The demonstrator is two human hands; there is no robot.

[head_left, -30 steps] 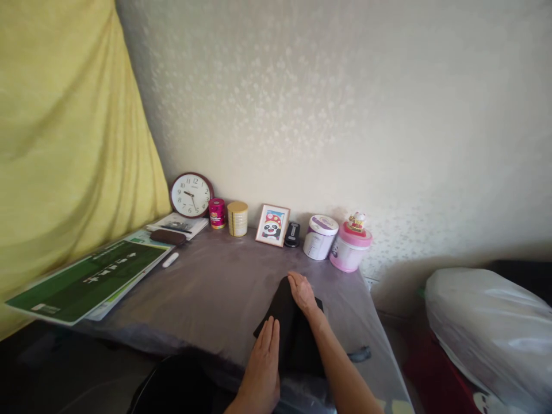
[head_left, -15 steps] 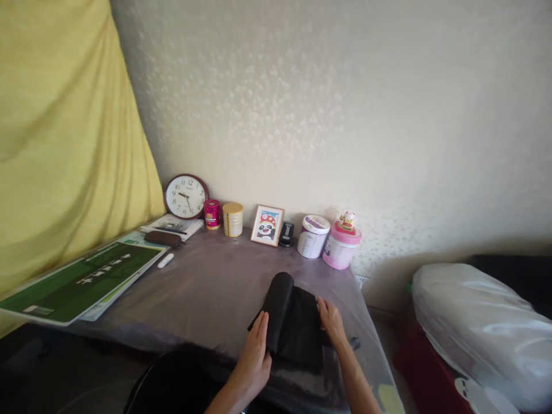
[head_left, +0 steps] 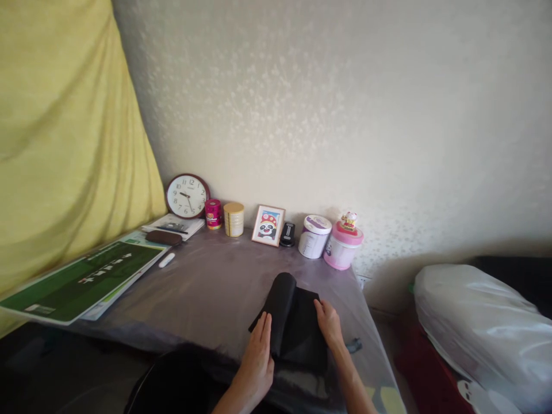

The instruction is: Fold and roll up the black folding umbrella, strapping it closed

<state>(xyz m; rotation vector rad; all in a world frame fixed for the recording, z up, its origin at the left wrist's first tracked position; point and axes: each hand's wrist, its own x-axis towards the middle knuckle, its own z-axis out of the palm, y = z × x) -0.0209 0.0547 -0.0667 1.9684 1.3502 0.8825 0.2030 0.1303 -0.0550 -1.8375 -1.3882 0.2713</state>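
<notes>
A black folded cloth-like piece [head_left: 304, 328], perhaps a fabric bag, lies near the front edge of the table. Its left part is bent over into a thick rounded fold. My left hand [head_left: 255, 359] rests along the left side of this fold, fingers straight and together, pressed flat against it. At the right edge of the black cloth my right hand [head_left: 329, 323] is closed, pinching that edge between thumb and fingers. The underside of the cloth is hidden.
Along the wall stand a clock [head_left: 188, 196], a pink can [head_left: 213, 214], a yellow-lidded can [head_left: 233, 219], a picture frame [head_left: 268, 226] and two tubs [head_left: 314, 237]. Green boards [head_left: 81, 282] lie left. A plastic-covered bundle [head_left: 478, 316] sits beyond the table's right edge.
Both hands stay on the black cloth, with hardly any movement. The right hand has shifted very slightly along with the cloth's right edge. The view has drifted a little.
</notes>
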